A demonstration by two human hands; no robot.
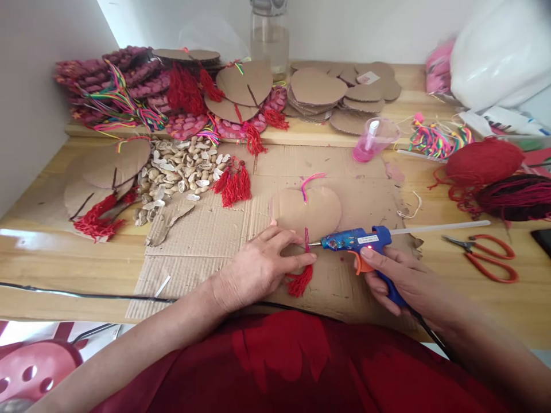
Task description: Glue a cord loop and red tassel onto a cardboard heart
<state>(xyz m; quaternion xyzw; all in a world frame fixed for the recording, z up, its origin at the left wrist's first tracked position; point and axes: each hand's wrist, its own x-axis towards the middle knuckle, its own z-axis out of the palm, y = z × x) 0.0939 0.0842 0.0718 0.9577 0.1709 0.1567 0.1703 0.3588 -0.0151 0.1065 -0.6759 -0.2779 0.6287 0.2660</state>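
My right hand [391, 275] is wrapped round a blue hot glue gun [350, 240] with an orange trigger and a clear glue stick out of its back. Its metal nozzle points left, at the cord above a red yarn tassel [300, 281]. My left hand [262, 264] rests on the cardboard, with thumb and forefinger on either side of the nozzle tip. The thumb presses at the tassel's neck; the other fingers are curled and partly hidden. Just beyond lies a heart-shaped cardboard piece [307, 209] with a pink cord loop [310, 182] at its top notch.
Peanut shells [183, 166] and more red tassels [235, 182] lie left. Stacked cardboard hearts [316, 89] and pink decorated pieces [116, 86] fill the back ledge. Rightward are a plastic cup [374, 140], red yarn [484, 163] and orange-handled scissors [491, 255]. A black cable [86, 295] crosses the front.
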